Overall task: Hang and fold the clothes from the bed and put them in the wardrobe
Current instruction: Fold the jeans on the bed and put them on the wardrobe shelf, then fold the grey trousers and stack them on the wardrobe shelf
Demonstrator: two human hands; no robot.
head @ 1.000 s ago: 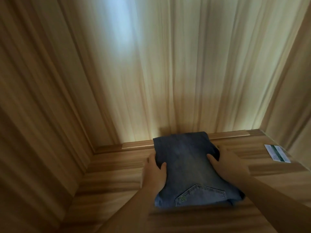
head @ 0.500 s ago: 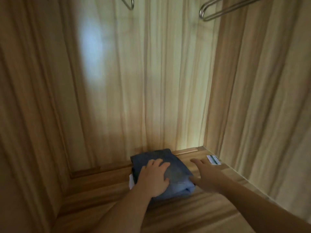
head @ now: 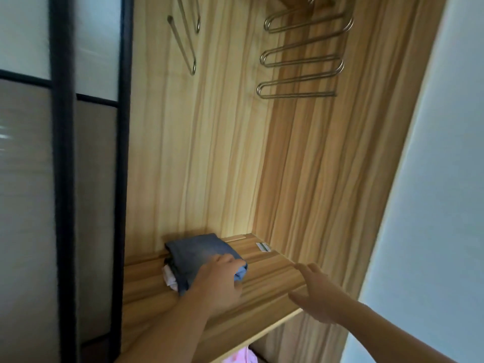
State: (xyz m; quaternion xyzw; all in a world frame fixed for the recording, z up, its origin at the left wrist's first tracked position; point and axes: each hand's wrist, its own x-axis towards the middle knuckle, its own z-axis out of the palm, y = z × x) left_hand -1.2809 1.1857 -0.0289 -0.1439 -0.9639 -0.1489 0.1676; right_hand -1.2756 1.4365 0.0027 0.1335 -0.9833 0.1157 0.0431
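Observation:
A folded pair of blue jeans (head: 199, 251) lies on the wooden wardrobe shelf (head: 269, 279), on top of a light folded garment (head: 169, 277) that shows at its left edge. My left hand (head: 220, 280) rests on the near end of the jeans, its fingers bent over the fold. Off to the right, my right hand (head: 318, 297) hovers over the shelf's front part with fingers spread, apart from the jeans.
Metal trouser hangers (head: 301, 56) and a wire hanger (head: 184, 38) hang high in the wardrobe. A small white card (head: 263, 246) lies at the shelf's back right. A dark-framed sliding door (head: 62, 179) stands left. Pink fabric (head: 239, 357) shows below the shelf.
My head has pulled back and up, so the door and hangers come into view. My right hand has come off the jeans and moved right; my left hand stays on them.

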